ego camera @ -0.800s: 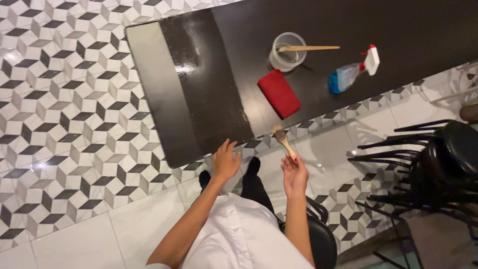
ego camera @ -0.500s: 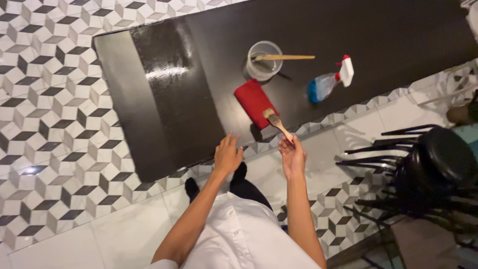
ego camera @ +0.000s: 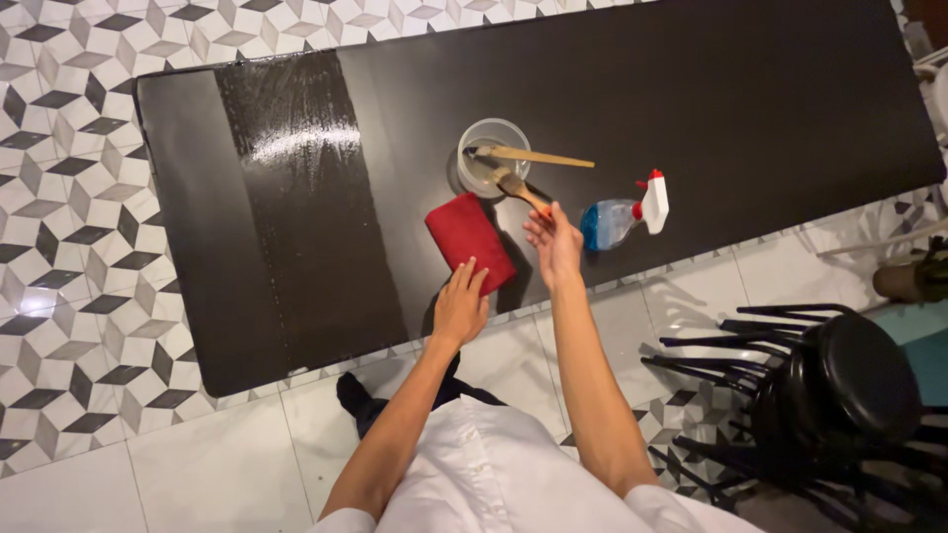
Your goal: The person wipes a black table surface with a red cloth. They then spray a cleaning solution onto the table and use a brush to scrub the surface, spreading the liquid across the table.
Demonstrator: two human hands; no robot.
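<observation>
My right hand (ego camera: 554, 240) grips the wooden handle of a paintbrush (ego camera: 516, 188), and the bristles reach over the rim of a clear plastic cup (ego camera: 492, 156) on the long dark table (ego camera: 691, 109). A second brush (ego camera: 533, 155) lies across the cup's top. My left hand (ego camera: 460, 306) rests on the table's near edge, its fingertips touching a folded red cloth (ego camera: 470, 242). A spray bottle (ego camera: 620, 215) with blue liquid and a white and red nozzle lies on its side just right of my right hand.
A glossy wet band (ego camera: 296, 188) runs across the table's left part. Stacked black stools (ego camera: 839, 395) stand at the lower right on the patterned tile floor (ego camera: 69, 247). My dark shoes (ego camera: 355, 395) are under the table's near edge.
My right hand has carried the brush forward from the table's near edge up to the cup. My left hand has moved from the edge onto the red cloth's corner. The view has shifted over the table.
</observation>
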